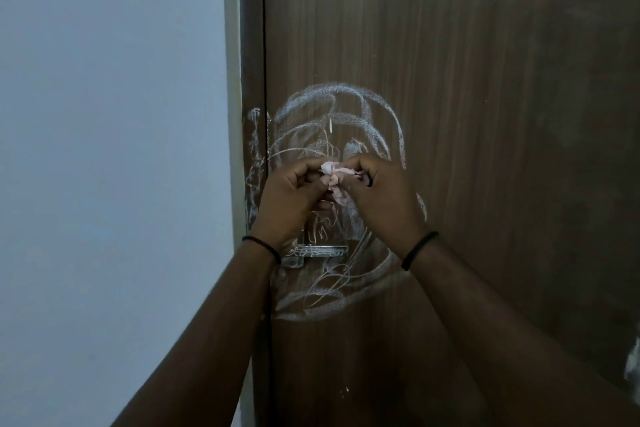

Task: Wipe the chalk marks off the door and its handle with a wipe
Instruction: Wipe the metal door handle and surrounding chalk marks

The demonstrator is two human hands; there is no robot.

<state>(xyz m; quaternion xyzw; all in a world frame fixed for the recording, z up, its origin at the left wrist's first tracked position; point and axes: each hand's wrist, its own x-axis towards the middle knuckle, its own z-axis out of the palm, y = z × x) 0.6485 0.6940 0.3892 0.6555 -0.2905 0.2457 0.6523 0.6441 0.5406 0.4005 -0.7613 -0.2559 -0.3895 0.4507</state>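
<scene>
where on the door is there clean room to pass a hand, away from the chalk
Bare wood lies above the chalk marks and right of them, across the door to its far edge. Crowded: around the handle, where scribbles run onto the frame and both hands, left hand and right hand, hold the wipe.

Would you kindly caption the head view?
Both hands, left hand and right hand, bunch a wipe before the chalk-marked door.

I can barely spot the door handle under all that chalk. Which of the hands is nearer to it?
Left. The left hand is straight above the door handle, its wrist almost over it. The right hand is up and to the right, farther off. Both pinch the wipe.
</scene>
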